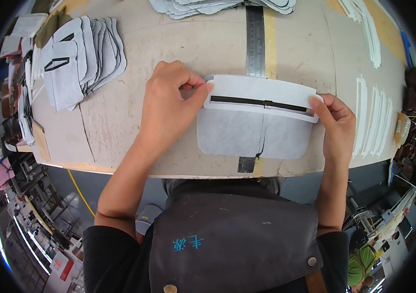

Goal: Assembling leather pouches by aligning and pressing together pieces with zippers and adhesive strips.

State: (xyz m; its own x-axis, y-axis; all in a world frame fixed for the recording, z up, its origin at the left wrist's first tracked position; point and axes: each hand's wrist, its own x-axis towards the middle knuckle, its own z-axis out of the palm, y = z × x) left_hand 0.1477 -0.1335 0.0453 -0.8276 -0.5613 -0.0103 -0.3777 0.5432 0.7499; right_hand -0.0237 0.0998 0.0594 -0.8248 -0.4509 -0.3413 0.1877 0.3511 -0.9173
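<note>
– What's around?
– Panel (232, 131) between left hand (169, 95) and right hand (336, 116), each pinching one end; pile (90, 53) left of the left, strips (362, 100) right of the right.
– Hidden?
– Ruler's (255, 41) middle, beneath the panel.

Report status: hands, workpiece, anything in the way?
Left hand pinching white slotted strip at left end, right hand at right end. Strip lies across grey panel's upper part. Ruler passes beneath; nothing visible blocks either hand.

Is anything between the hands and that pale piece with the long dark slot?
Nothing I can see: the left hand pinches the pale piece near its left end, and the right hand holds its right end.
</note>
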